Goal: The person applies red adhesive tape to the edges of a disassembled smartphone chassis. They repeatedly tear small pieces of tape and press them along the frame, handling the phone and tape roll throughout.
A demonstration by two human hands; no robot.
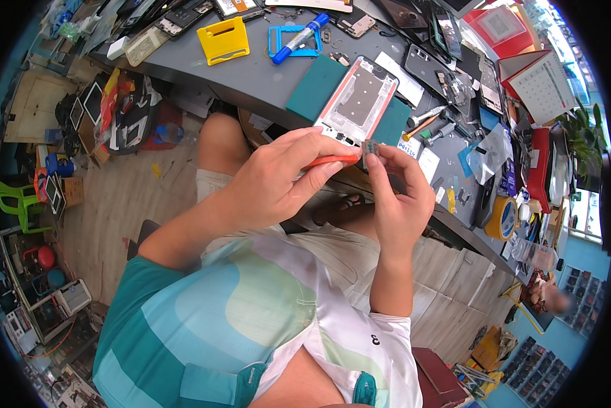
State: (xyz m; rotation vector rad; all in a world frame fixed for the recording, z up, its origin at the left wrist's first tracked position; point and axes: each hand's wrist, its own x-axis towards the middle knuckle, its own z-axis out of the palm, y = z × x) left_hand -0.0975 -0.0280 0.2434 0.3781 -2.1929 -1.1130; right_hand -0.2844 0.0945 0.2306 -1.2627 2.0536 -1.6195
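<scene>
An opened phone frame (358, 97) with red side edges and a bare metal inside lies slanted on a green mat (317, 83). My left hand (278, 170) is at the frame's near end, its thumb and fingers closed on a narrow red-orange piece (331, 160) whose exact kind is hidden by the fingers. Just to the right, my right hand (402, 194) pinches a small dark grey-green flat part (369, 147) between thumb and fingertips. The two hands nearly meet at the frame's lower end.
Above the mat lie a yellow phone stand (224, 41), a blue marker (301, 39) and a blue plastic frame. To the right are screwdrivers (426, 117), a black phone back (422, 62), a yellow tape roll (501, 218) and a desk calendar (538, 85). The desk's front edge runs under my hands.
</scene>
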